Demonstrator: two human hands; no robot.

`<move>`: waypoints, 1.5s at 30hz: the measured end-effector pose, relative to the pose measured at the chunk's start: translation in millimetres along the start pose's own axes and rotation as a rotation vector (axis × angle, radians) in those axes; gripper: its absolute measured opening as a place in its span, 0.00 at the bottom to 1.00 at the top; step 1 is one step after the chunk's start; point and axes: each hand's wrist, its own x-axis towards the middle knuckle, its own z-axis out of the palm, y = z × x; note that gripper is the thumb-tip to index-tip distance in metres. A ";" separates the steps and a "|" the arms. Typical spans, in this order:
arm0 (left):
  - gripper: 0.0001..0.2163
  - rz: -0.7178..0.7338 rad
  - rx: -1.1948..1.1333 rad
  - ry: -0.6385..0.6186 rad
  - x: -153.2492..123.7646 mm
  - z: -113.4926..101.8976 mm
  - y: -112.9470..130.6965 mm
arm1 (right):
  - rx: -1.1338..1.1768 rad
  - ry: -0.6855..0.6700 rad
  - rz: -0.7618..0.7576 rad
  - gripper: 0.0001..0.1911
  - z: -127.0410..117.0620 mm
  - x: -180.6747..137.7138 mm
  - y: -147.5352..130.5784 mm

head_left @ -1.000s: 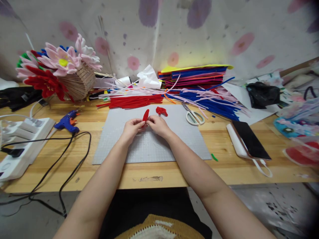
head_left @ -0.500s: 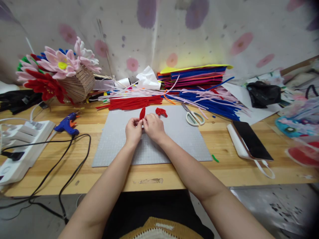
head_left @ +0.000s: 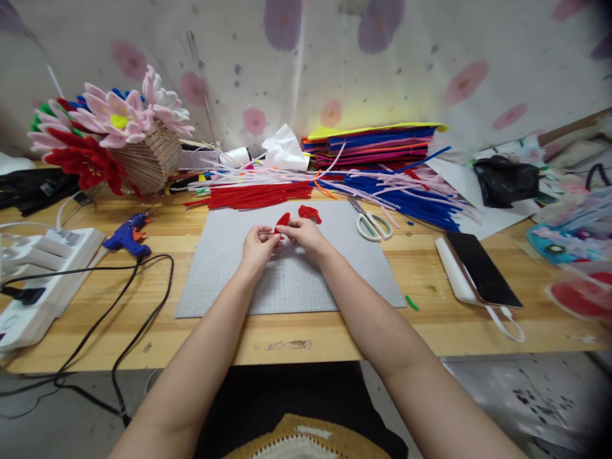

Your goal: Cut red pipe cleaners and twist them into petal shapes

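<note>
A red fuzzy petal (head_left: 283, 220), apparently bent from pipe cleaner, is pinched between both hands above the grey cutting mat (head_left: 215, 280). My left hand (head_left: 258, 247) grips its lower end with thumb and fingers. From the other side, my right hand (head_left: 306, 234) holds the petal near its middle, fingers closed. Part of the petal is hidden behind the fingertips. Just beyond my right hand, more red fuzzy pieces (head_left: 310, 213) lie on the mat. Scissors (head_left: 370, 223) with pale handles rest at the mat's upper right.
Behind the mat lie red pipe cleaners (head_left: 258, 195), blue ones (head_left: 415, 207) and a stacked bundle (head_left: 373, 148). At left are a blue glue gun (head_left: 127, 236), a power strip (head_left: 71, 274) with cables, and a basket of fuzzy flowers (head_left: 153, 159). A phone (head_left: 482, 268) lies at right.
The red petal has tilted from upright to leaning right. My right hand has shifted slightly right and now pinches the petal itself; the hands are a little farther apart.
</note>
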 end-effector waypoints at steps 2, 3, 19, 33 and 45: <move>0.18 0.060 0.034 -0.026 -0.4 0.1 -3.3 | -0.012 0.058 0.002 0.14 3.5 0.2 1.9; 0.20 0.117 0.091 -0.026 -0.7 0.0 -5.4 | -0.029 0.095 -0.005 0.14 5.9 0.8 3.4; 0.08 0.192 0.389 0.016 0.4 -11.3 -5.0 | -0.176 0.175 -0.127 0.09 6.9 4.8 12.1; 0.08 -0.572 -0.404 -0.316 1.6 -21.1 15.8 | 0.327 -0.101 0.105 0.15 11.5 -7.7 0.0; 0.08 -0.235 -0.122 -0.249 -1.0 -13.0 5.6 | 0.202 0.126 0.006 0.15 10.1 -1.6 2.4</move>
